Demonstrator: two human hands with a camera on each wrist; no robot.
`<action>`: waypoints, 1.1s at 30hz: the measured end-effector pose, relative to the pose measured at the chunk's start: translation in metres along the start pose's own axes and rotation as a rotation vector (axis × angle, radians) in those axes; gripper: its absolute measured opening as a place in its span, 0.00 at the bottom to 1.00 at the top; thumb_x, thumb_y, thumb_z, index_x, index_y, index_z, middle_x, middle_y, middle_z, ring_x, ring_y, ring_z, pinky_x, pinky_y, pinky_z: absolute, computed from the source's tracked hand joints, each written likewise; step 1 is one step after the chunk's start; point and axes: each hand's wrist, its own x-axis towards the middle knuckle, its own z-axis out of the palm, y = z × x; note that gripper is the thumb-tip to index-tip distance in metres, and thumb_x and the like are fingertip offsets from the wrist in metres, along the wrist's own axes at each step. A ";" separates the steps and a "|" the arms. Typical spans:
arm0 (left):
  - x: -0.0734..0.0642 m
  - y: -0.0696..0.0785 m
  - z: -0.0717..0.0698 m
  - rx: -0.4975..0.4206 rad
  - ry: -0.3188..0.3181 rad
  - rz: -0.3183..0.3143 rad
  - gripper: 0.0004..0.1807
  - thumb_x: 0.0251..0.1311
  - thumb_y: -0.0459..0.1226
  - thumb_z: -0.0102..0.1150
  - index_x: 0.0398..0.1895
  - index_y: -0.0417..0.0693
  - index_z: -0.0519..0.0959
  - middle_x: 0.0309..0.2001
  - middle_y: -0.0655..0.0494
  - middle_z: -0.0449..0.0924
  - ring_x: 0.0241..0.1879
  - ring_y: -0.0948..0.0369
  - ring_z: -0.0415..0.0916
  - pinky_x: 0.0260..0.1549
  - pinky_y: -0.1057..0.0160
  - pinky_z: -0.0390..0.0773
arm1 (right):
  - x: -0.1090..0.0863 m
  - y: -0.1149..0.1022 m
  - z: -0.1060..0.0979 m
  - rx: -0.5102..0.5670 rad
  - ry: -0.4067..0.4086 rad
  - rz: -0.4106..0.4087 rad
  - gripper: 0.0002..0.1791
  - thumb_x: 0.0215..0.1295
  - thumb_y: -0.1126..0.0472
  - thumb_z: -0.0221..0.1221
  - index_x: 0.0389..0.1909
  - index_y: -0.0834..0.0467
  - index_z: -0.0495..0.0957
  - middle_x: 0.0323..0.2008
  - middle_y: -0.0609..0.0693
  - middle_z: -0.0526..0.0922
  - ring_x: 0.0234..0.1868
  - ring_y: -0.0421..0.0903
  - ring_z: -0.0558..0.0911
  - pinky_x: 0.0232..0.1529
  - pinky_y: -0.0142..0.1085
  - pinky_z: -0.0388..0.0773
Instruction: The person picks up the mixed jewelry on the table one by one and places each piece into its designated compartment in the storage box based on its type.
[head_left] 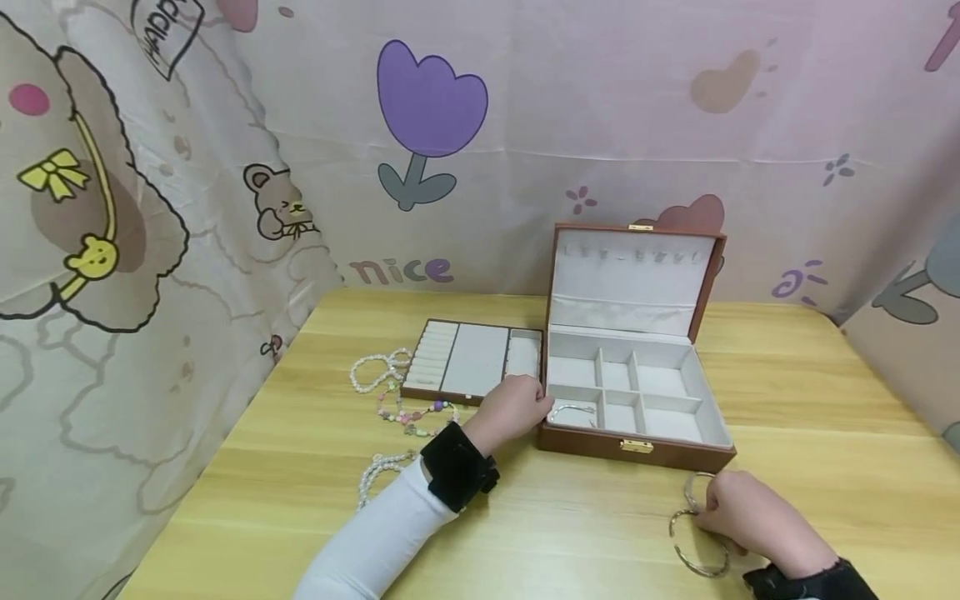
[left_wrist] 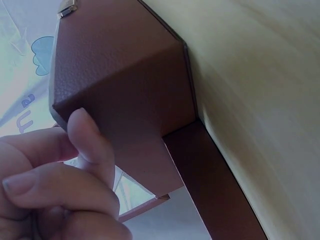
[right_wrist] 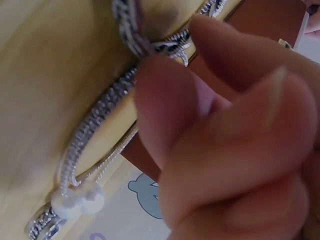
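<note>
My left hand (head_left: 513,408) is at the left front corner of the brown jewelry box (head_left: 581,442). In the left wrist view its thumb lies on the box's outer wall (left_wrist: 125,85) and the curled forefinger reaches the rim, gripping it. A thin silvery bracelet (head_left: 572,409) lies in the front left compartment. My right hand (head_left: 757,517), low at the right, pinches a silver bangle (head_left: 678,546) where it meets a second bracelet (head_left: 691,492). The right wrist view shows a sparkling band (right_wrist: 100,110) and white pearl beads (right_wrist: 77,201) by the fingertips.
The box's lid (head_left: 630,275) stands raised, with small hooks along its top. A lift-out tray (head_left: 474,358) with ring rolls lies left of the box. Left of that are pearl bracelets (head_left: 366,387), a colorful beaded string (head_left: 408,415) and another pearl strand (head_left: 367,479).
</note>
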 end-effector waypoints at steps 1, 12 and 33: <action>0.000 0.001 0.001 -0.003 -0.001 0.003 0.26 0.63 0.43 0.48 0.06 0.54 0.57 0.08 0.65 0.53 0.09 0.67 0.50 0.10 0.72 0.50 | 0.000 0.001 0.000 -0.002 0.004 0.001 0.18 0.46 0.64 0.62 0.07 0.55 0.65 0.04 0.41 0.61 0.06 0.35 0.62 0.13 0.28 0.56; -0.001 -0.002 0.000 -0.008 0.010 -0.014 0.26 0.64 0.43 0.48 0.06 0.53 0.57 0.08 0.64 0.53 0.09 0.66 0.51 0.10 0.71 0.51 | 0.003 -0.003 0.001 -0.025 0.035 0.029 0.14 0.43 0.68 0.58 0.09 0.55 0.64 0.07 0.44 0.66 0.08 0.37 0.65 0.13 0.29 0.57; 0.002 0.001 0.001 0.018 -0.013 -0.012 0.26 0.64 0.44 0.47 0.06 0.53 0.59 0.08 0.64 0.55 0.09 0.66 0.52 0.10 0.71 0.52 | -0.012 -0.010 0.009 -0.231 0.200 -0.034 0.16 0.38 0.68 0.60 0.08 0.51 0.63 0.12 0.43 0.65 0.17 0.42 0.64 0.17 0.34 0.56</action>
